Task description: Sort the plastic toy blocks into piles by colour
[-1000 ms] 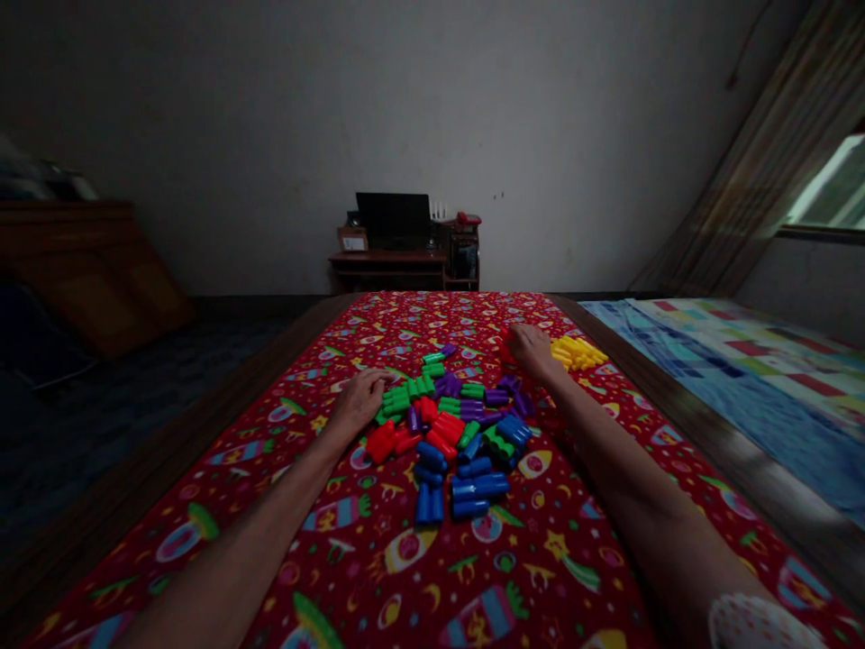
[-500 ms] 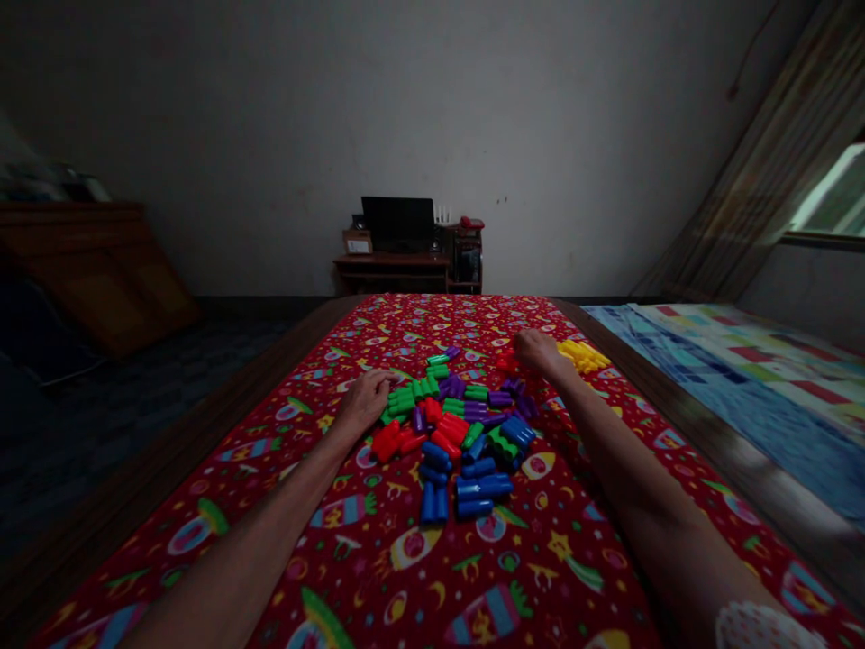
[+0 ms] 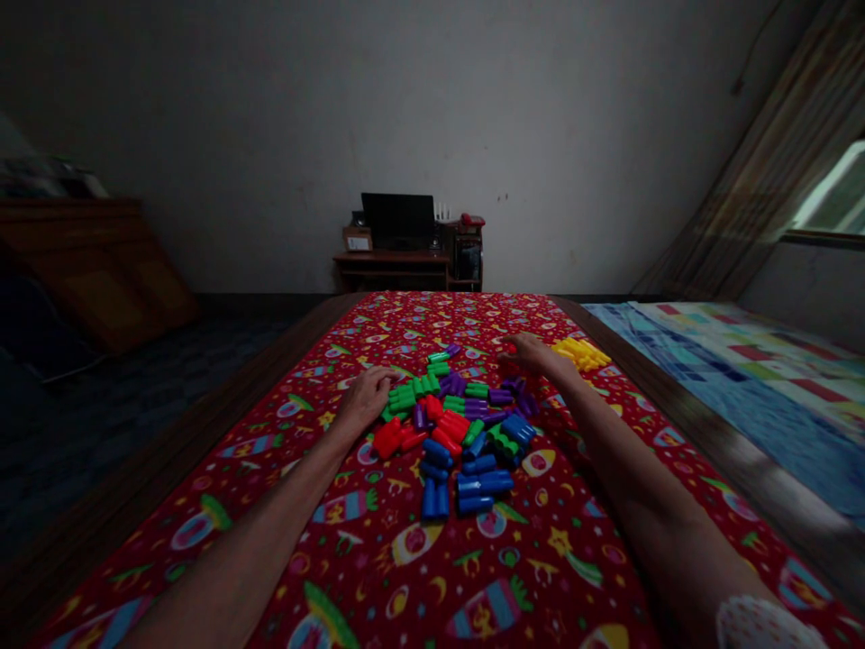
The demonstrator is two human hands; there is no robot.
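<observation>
Red blk under R fingers

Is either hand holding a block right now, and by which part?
Cannot tell for the right hand: its fingers cover red blocks, hiding any grip. The left hand lies beside green blocks, nothing visibly held.

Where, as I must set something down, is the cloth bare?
Free: the near red cloth, between forearms, nearer than the blue blocks; also the strip between the farthest purple block and the far edge. Crowded: the middle, with mixed blocks beside the left hand, and around the right hand, by yellow blocks.
</observation>
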